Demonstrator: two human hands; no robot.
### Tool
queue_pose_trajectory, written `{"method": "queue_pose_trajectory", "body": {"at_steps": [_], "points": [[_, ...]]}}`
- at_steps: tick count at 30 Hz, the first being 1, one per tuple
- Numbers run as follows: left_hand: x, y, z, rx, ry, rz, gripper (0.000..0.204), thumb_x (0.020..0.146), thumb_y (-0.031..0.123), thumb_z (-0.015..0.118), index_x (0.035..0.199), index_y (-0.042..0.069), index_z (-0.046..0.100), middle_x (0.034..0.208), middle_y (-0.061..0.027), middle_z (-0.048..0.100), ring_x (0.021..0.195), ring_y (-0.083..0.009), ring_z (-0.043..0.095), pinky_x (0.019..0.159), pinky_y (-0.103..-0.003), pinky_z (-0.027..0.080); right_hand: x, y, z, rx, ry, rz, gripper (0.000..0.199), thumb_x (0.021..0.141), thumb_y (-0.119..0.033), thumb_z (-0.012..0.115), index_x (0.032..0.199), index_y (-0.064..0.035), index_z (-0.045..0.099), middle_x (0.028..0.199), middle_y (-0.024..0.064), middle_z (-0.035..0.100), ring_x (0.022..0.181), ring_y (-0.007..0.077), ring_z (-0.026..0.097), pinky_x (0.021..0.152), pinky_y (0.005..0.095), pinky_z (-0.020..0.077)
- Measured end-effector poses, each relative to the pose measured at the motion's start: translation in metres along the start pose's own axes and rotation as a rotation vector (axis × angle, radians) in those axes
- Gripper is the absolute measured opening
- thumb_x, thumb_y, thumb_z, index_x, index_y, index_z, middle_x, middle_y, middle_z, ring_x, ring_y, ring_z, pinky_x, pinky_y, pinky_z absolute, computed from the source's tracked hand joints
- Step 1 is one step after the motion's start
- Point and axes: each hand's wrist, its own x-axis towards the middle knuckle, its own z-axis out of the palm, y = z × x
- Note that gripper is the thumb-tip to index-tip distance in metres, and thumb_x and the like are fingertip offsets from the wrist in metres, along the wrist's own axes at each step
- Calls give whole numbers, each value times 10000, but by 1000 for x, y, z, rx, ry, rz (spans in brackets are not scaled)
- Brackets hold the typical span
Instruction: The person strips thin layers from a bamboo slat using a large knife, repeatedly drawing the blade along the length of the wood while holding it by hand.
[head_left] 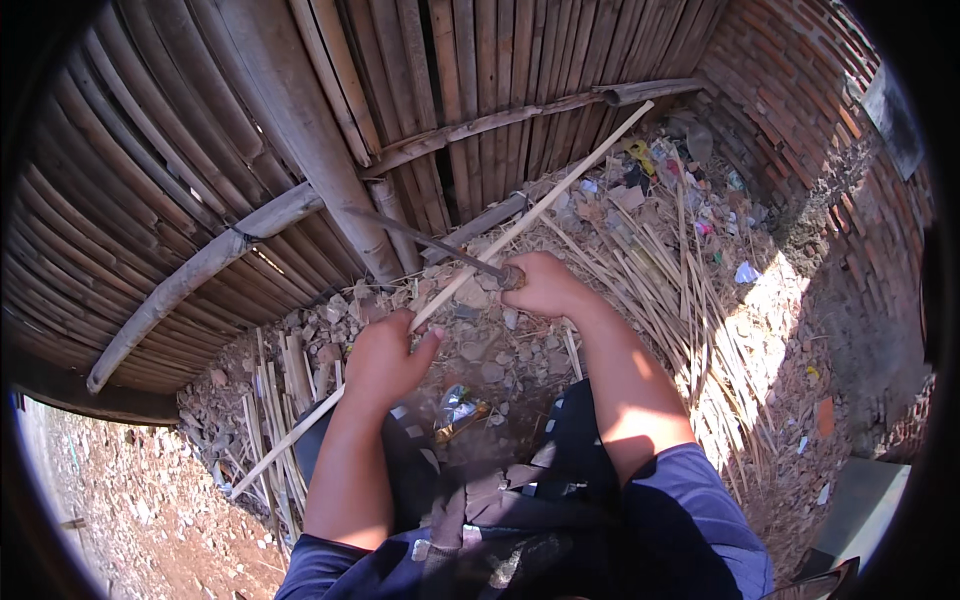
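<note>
A long, pale bamboo strip [545, 203] runs slantwise across the view, from near my left thigh up toward the far right. My left hand [385, 358] is closed round it near its middle, thumb lying out to the side. In my right hand [545, 284] is the handle of a long-bladed knife [430, 240]. Its dark, narrow blade points to the upper left and crosses the strip just beyond my left hand. Whether the edge touches the strip or only passes over it, I cannot tell.
Bamboo-slat wall [480, 90] rises ahead, with a thick bamboo post [300, 130] and crosswise poles. Cut strips [680, 300] lie piled at right; more strips [270, 410] stand at left. A brick wall [790, 80] closes the right side. Stones and litter cover the ground.
</note>
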Motion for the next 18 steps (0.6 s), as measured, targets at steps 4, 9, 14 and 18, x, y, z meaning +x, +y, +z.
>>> {"method": "queue_pose_trajectory", "body": {"at_steps": [4, 9, 14, 18], "points": [[0, 2, -4, -18, -8, -34, 424, 889, 443, 753, 912, 23, 699, 735, -200, 682, 751, -413, 705, 694, -505, 535, 4, 25, -12, 355, 131, 259, 526, 778, -316, 791, 1212, -28, 719, 1040, 208, 743, 1013, 370, 714, 922, 422, 553], [3, -6, 5, 9, -4, -10, 435, 889, 449, 756, 881, 19, 689, 741, -204, 679, 753, -417, 702, 690, -506, 531, -6, 18, -9, 209, 128, 277, 563, 774, -321, 798, 1247, -28, 711, 1094, 232, 736, 1030, 369, 715, 944, 421, 548], [4, -3, 3, -10, -18, -34, 453, 887, 459, 753, 894, 10, 689, 726, -207, 681, 757, -422, 704, 709, -511, 543, -12, -18, -3, -60, -61, 17, 522, 759, -346, 820, 1203, -87, 734, 1094, 216, 736, 1040, 399, 702, 930, 454, 555], [5, -6, -1, -12, -5, -67, 469, 888, 465, 752, 915, -1, 698, 708, -211, 681, 745, -418, 708, 709, -502, 554, -16, -18, 2, -6, 26, -78, 440, 782, -351, 844, 1078, -40, 745, 831, 211, 714, 821, 394, 712, 780, 452, 556]]}}
